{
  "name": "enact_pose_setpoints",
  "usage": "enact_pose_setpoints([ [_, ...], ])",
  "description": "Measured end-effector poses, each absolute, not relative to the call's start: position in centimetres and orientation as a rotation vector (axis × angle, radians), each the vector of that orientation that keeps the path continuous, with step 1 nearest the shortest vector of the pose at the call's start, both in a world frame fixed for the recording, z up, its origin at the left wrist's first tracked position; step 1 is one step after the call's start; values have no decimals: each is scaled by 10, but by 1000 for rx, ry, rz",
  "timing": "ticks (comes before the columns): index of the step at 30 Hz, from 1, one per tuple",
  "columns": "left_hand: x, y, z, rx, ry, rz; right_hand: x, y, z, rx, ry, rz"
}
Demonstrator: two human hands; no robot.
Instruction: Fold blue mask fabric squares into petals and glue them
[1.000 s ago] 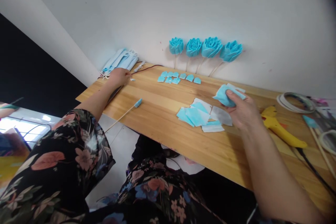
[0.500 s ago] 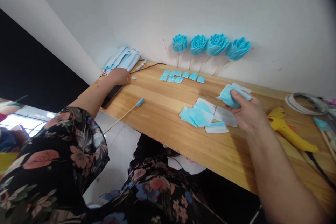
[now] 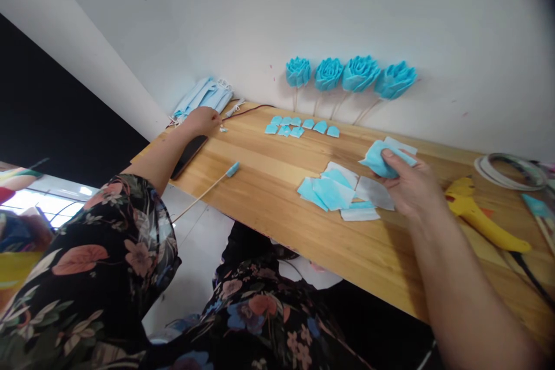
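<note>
My right hand (image 3: 410,176) is closed on blue and white fabric pieces (image 3: 381,157), thumb on top, just above the table. Below and left of it lies a loose pile of similar blue and white fabric pieces (image 3: 332,191). At the far left, my left hand (image 3: 207,121) has its fingers drawn together beside a tiny pale scrap (image 3: 223,129); whatever they pinch, if anything, is too small to make out. A thin stick with a blue tip (image 3: 233,169) lies over the table's front edge. Several small rounded blue petals (image 3: 319,126) are laid out in rows.
Several blue fabric roses (image 3: 359,73) on sticks lean against the wall. Folded face masks (image 3: 203,97) are stacked at the back left, with a phone (image 3: 189,157) in front. On the right are a yellow glue gun (image 3: 485,219) and a coiled cable (image 3: 509,172).
My left hand has shifted slightly up and right, showing more of the phone. My right hand keeps its hold on the fabric pieces, nearly still. The whole view has shifted a little.
</note>
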State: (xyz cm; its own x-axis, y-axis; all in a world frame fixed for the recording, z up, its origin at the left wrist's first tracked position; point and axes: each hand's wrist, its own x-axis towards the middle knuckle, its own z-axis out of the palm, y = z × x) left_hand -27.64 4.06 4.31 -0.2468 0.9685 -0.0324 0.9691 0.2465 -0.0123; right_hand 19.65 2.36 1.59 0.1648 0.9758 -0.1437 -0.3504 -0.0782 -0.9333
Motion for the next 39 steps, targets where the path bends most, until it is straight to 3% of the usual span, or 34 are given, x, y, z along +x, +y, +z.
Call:
enact_pose_setpoints([
  [14,-274,39,37,1894,2436,138,196,22,16,-1093,-792,1298],
  [24,-279,42,38,1915,2402,-42,195,22,18,-1113,-788,1308],
  [39,-284,40,32,1980,2413,94,197,25,15,-1118,-803,1299],
])
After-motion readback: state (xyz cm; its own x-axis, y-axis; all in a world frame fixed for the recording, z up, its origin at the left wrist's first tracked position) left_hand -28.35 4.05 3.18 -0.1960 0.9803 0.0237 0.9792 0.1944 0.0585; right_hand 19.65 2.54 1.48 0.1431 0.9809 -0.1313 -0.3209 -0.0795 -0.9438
